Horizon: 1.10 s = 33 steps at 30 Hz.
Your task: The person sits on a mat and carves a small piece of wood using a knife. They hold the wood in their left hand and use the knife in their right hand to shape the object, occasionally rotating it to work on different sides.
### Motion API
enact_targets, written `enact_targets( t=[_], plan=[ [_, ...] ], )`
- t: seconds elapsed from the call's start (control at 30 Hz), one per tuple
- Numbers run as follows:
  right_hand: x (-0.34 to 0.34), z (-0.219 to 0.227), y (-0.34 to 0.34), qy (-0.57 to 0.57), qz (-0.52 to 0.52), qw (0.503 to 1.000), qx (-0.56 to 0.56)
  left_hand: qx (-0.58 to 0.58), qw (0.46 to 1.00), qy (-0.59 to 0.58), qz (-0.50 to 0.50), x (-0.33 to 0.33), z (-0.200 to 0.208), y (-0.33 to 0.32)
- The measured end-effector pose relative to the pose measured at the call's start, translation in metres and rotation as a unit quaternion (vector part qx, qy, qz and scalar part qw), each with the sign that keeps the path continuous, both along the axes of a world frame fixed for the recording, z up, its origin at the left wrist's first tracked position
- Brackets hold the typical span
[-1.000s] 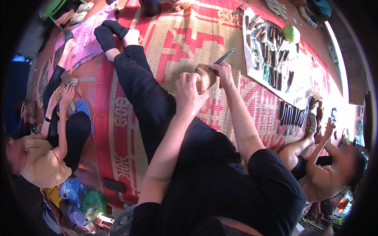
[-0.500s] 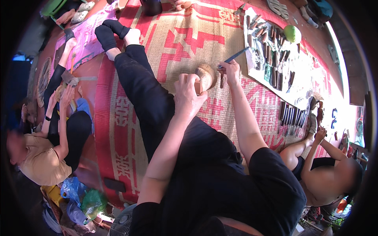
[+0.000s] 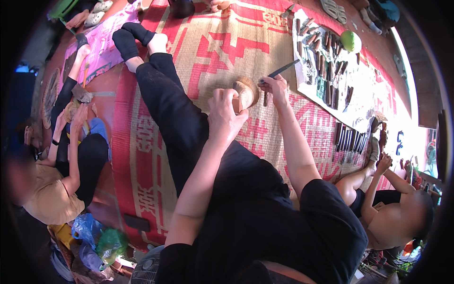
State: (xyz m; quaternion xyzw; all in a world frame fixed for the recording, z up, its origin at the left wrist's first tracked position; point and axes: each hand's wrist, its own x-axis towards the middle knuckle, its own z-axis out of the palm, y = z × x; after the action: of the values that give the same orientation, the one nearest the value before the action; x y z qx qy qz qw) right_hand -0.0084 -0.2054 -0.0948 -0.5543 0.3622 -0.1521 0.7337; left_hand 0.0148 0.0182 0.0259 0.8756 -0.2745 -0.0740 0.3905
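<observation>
My left hand is closed around a light brown carved wooden piece with a rounded far side, held above the mat beside my bent leg. To its right, the fingers of my right hand are closed on a long, narrow, dark tool. Its flat end points up and right, away from the wood. Just below those fingers a short brown handle shows; whether it lies on the mat or is also held, I cannot tell. Tool and wood are apart.
A red and straw-coloured woven mat lies under me. Several wood-handled carving tools lie on a white sheet, near a green round fruit. More tools lie in a row nearer. Co-workers sit at left and right.
My right hand and the dark tool have tipped slightly, its far end a little lower. My left hand keeps its grip. The co-worker at the left has shifted a little.
</observation>
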Motion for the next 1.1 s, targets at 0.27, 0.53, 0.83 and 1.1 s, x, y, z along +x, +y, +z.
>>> enact_targets(
  t=[0.27,0.53,0.83,1.1],
  plan=[
    [0.009,0.0,0.009,-0.006,-0.017,0.999,-0.026,0.004,1.0,-0.005,-0.004,0.0,0.002,0.0],
    [0.008,0.019,0.027,-0.029,0.046,0.998,-0.009,0.002,1.0,0.009,0.01,0.001,0.003,0.0],
    [0.004,0.007,0.005,0.001,0.003,1.0,-0.009,0.003,1.0,0.019,0.01,-0.001,0.003,0.0],
    [0.003,-0.007,0.005,0.014,-0.05,0.998,-0.044,-0.002,1.0,0.005,0.005,-0.001,0.002,-0.001]
  ],
)
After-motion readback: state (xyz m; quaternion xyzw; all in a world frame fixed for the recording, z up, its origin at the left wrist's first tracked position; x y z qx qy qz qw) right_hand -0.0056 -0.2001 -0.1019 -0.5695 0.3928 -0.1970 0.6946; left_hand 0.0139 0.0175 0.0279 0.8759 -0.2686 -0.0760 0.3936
